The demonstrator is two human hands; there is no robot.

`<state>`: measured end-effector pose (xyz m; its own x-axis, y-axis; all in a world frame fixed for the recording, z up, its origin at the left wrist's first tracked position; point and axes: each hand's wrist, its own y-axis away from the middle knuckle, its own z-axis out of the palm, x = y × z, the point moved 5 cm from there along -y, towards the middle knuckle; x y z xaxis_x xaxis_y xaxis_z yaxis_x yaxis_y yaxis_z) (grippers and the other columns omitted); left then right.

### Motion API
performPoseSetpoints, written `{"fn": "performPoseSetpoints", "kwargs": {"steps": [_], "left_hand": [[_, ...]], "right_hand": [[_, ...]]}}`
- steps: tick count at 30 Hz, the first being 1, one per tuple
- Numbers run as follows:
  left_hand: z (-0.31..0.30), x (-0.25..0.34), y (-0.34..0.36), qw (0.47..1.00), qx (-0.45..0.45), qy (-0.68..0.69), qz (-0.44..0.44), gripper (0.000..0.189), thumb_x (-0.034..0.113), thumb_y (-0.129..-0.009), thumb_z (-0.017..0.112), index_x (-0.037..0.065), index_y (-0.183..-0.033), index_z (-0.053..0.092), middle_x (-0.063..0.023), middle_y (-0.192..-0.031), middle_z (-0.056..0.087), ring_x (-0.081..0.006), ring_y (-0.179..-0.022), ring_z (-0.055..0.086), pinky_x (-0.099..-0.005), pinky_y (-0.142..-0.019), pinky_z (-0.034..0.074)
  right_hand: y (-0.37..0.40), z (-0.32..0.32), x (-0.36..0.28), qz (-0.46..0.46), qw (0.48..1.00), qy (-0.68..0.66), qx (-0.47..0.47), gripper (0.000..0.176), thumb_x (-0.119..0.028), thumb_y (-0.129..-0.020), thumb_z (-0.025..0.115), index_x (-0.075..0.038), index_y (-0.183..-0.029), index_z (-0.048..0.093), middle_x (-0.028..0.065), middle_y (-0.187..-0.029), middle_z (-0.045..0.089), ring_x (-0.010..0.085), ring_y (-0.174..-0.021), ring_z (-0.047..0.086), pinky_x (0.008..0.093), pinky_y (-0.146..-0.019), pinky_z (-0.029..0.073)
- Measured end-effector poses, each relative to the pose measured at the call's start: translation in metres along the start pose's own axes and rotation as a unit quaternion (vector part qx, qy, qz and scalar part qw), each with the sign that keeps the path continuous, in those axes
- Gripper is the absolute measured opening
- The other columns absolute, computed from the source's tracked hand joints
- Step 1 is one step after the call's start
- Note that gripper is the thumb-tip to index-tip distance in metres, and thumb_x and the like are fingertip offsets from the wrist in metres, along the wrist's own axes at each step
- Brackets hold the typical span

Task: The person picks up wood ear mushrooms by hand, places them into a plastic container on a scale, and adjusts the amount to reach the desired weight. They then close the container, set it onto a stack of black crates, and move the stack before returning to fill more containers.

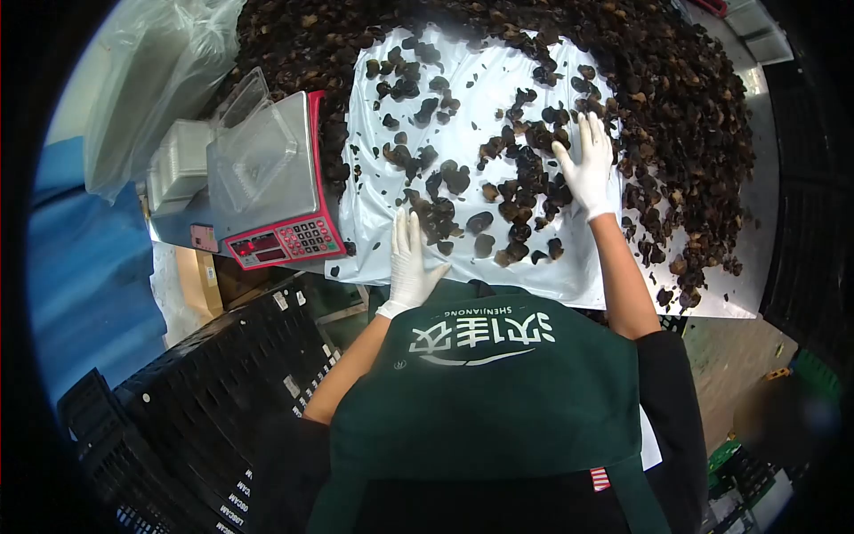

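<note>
While the white-gloved left hand (412, 271) is lying flat and unclenched over the near edge of a shiny white plastic sheet (578, 267), dark brown, ruffled fungus-like pieces (519, 200) are lying scattered ahead and to its right. The white-gloved right hand (589, 173) is reaching farther forward, palm down, grasping nothing, with some pieces just left of it. Left of the left hand, a red-framed scale (289, 242) with a silver platter is bearing a clear plastic tray (253, 167).
</note>
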<state>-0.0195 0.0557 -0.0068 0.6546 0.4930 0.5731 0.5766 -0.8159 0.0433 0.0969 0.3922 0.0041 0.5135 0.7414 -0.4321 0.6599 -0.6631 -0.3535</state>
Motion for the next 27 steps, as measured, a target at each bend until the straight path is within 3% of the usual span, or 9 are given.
{"fn": "performPoseSetpoints", "kwargs": {"steps": [5,9,13,14,15,18,20,24,27], "left_hand": [[-0.003,0.002,-0.003,1.0,-0.008,0.001,-0.004,0.113,0.018,-0.065,0.085,-0.004,-0.15,0.013,-0.0304,-0.154,0.015,-0.0461,-0.143,0.018,-0.0471,-0.118,0.02],[0.002,0.0,-0.001,0.999,-0.029,-0.002,0.027,0.112,0.018,-0.067,0.084,-0.003,-0.151,0.013,-0.0272,-0.154,0.02,-0.0434,-0.143,0.021,-0.0455,-0.117,0.021],[-0.001,0.001,0.001,0.999,-0.021,0.039,0.013,0.112,0.018,-0.067,0.084,-0.003,-0.151,0.012,-0.0253,-0.154,0.022,-0.0421,-0.142,0.022,-0.0449,-0.117,0.022],[-0.002,-0.001,0.002,0.999,-0.019,0.04,0.01,0.113,0.017,-0.066,0.084,-0.003,-0.151,0.012,-0.0255,-0.153,0.023,-0.042,-0.142,0.023,-0.0446,-0.117,0.022],[-0.003,-0.003,0.003,0.999,-0.016,0.04,0.007,0.114,0.017,-0.066,0.085,-0.004,-0.151,0.012,-0.0257,-0.153,0.023,-0.042,-0.142,0.024,-0.0443,-0.117,0.023],[-0.011,0.0,0.0,0.999,-0.022,0.026,-0.014,0.115,0.017,-0.064,0.086,-0.005,-0.15,0.012,-0.0259,-0.152,0.024,-0.0413,-0.141,0.025,-0.0439,-0.117,0.023],[-0.018,-0.002,-0.005,1.0,-0.015,0.013,0.004,0.116,0.018,-0.063,0.086,-0.005,-0.15,0.013,-0.026,-0.152,0.025,-0.041,-0.14,0.025,-0.0438,-0.117,0.023],[-0.031,-0.004,-0.024,0.999,-0.018,-0.031,0.039,0.117,0.018,-0.061,0.087,-0.005,-0.15,0.015,-0.0257,-0.151,0.025,-0.0409,-0.14,0.026,-0.043,-0.117,0.025],[-0.042,0.001,-0.041,0.997,-0.041,-0.057,0.044,0.116,0.016,-0.06,0.087,-0.004,-0.149,0.017,-0.025,-0.151,0.026,-0.0414,-0.139,0.026,-0.0427,-0.116,0.026]], "right_hand": [[0.01,0.032,-0.055,-0.116,0.985,0.047,-0.122,0.061,-0.049,-0.09,0.058,-0.017,-0.141,0.049,0.0202,-0.147,0.042,0.0426,-0.135,0.036,0.0543,-0.116,0.019],[0.055,0.033,-0.118,-0.203,0.931,-0.062,-0.298,0.059,-0.049,-0.091,0.055,-0.019,-0.141,0.048,0.0116,-0.147,0.044,0.0368,-0.139,0.033,0.0599,-0.116,0.013],[0.068,-0.028,-0.11,-0.085,0.956,-0.136,-0.247,0.062,-0.037,-0.085,0.068,-0.012,-0.138,0.051,0.0127,-0.142,0.049,0.0331,-0.138,0.036,0.0533,-0.114,0.021],[0.078,-0.034,-0.091,-0.045,0.973,-0.07,-0.215,0.07,-0.036,-0.078,0.075,-0.005,-0.137,0.051,0.0172,-0.143,0.047,0.0362,-0.138,0.035,0.0496,-0.113,0.025],[0.09,-0.039,-0.069,0.004,0.975,-0.074,-0.21,0.084,-0.045,-0.077,0.074,-0.004,-0.143,0.042,0.0212,-0.148,0.039,0.04,-0.138,0.033,0.0548,-0.115,0.021],[0.121,-0.062,-0.053,-0.008,0.978,0.004,-0.208,0.103,-0.047,-0.068,0.079,0.001,-0.146,0.033,0.0279,-0.15,0.031,0.0432,-0.14,0.028,0.0543,-0.116,0.019],[0.141,-0.061,-0.052,0.015,0.961,-0.012,-0.276,0.118,-0.05,-0.06,0.083,0.003,-0.149,0.025,0.0319,-0.152,0.022,0.046,-0.141,0.023,0.0557,-0.117,0.014],[0.139,-0.046,-0.06,0.052,0.954,0.04,-0.294,0.125,-0.055,-0.057,0.083,0.003,-0.149,0.023,0.0323,-0.155,0.014,0.0477,-0.143,0.017,0.0573,-0.117,0.01],[0.114,-0.039,-0.071,0.048,0.956,0.093,-0.274,0.133,-0.056,-0.053,0.085,0.003,-0.151,0.018,0.0326,-0.152,0.019,0.0458,-0.143,0.017,0.0548,-0.117,0.013]]}}
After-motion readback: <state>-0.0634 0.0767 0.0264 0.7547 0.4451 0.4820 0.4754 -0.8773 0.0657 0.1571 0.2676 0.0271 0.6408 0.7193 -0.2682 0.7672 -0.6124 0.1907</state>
